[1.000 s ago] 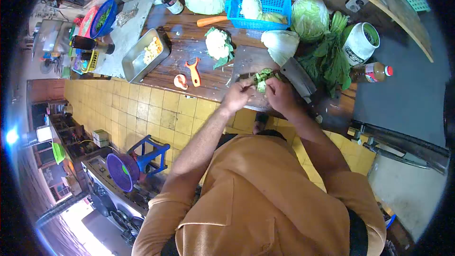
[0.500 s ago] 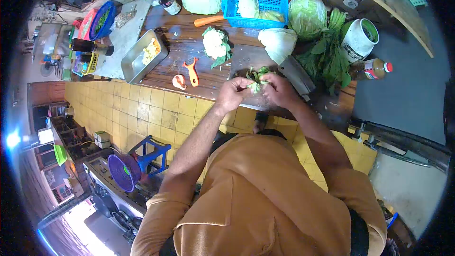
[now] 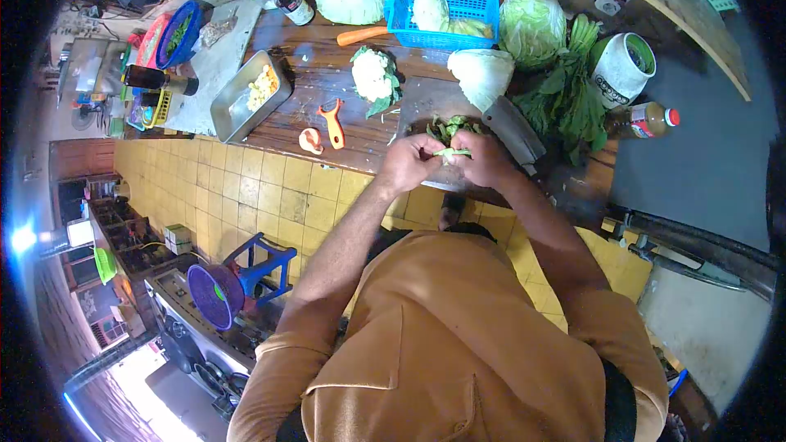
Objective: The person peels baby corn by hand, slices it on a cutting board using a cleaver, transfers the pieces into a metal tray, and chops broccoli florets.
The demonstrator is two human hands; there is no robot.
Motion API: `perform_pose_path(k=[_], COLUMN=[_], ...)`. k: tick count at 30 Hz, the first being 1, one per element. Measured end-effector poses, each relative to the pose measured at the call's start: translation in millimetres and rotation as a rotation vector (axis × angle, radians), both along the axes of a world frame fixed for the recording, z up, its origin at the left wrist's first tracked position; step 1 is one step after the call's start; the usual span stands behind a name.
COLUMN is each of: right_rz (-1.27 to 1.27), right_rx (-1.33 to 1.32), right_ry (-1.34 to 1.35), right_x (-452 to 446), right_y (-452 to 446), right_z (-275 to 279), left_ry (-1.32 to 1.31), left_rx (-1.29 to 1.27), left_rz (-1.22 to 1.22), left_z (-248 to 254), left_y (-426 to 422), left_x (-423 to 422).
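Note:
Both my hands meet over the cutting board near the table's front edge. My left hand pinches one end of a pale green vegetable stalk. The other end is between the fingers of my right hand. Just beyond the fingertips lies a small heap of cut green vegetable pieces, partly covered by my hands. A broad-bladed cleaver rests on the board to the right, near my right hand. A halved pale cabbage sits behind the blade.
Left of the board are a cauliflower, an orange peeler and a metal tray with diced pieces. Behind stand a blue basket and a whole cabbage. Leafy greens, a white container and a sauce bottle are right.
The green piece, leafy and upright between my fingers before, now shows as a pale stalk held crosswise. My hands have come slightly closer together. The things around them stay put.

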State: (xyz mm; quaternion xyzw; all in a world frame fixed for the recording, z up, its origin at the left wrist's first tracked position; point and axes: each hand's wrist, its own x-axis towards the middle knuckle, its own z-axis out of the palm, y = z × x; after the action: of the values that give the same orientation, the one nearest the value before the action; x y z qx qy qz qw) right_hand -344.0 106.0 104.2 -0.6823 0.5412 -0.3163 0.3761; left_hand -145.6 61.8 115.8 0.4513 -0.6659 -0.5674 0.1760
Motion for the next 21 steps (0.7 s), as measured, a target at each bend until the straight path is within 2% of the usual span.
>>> perform_pose_path(k=[2,4,6,7,9,11,13,15,17,18,19,20,21], right_rz=[-0.102,-0.178,-0.257,-0.294,-0.329,-0.169,-0.214,-0.257,-0.153,-0.152,-0.098,-0.043,-0.042], right_rx=[-0.023,-0.078,-0.132,-0.028,0.077,0.225,0.301,0.378,0.204,0.204,0.066,-0.071,-0.071], right_ry=[0.192,0.207,0.220,-0.001,-0.223,-0.108,-0.162,-0.215,-0.022,-0.022,0.012,0.045,0.045], right_x=[2,7,12,15,15,17,19,18,11,11,10,9,9], right_y=[2,4,4,2,4,5,4,2,1,2,2,3,2], right_z=[-7,-15,-27,-34,-38,2,10,5,-11,-14,-17,-20,-17], left_ry=[-0.064,-0.128,-0.183,-0.184,0.103,0.089,0.075,0.058,0.045,0.031,0.031,-0.094,-0.219], left_rx=[-0.023,-0.048,-0.110,-0.110,0.008,-0.010,-0.029,0.090,0.133,0.176,0.175,0.032,-0.112], left_rz=[0.027,0.055,0.184,0.183,0.253,0.214,0.176,0.151,0.132,0.114,0.114,0.010,-0.094], left_z=[2,1,-4,-12,-26,-26,-23,-21,-20,-15,-10,-5,2], left_y=[0,0,0,0,1,2,2,1,-1,-2,-3,-4,-5], left_x=[-1,-2,-2,-1,0,-2,-3,-2,0,0,1,2,2])
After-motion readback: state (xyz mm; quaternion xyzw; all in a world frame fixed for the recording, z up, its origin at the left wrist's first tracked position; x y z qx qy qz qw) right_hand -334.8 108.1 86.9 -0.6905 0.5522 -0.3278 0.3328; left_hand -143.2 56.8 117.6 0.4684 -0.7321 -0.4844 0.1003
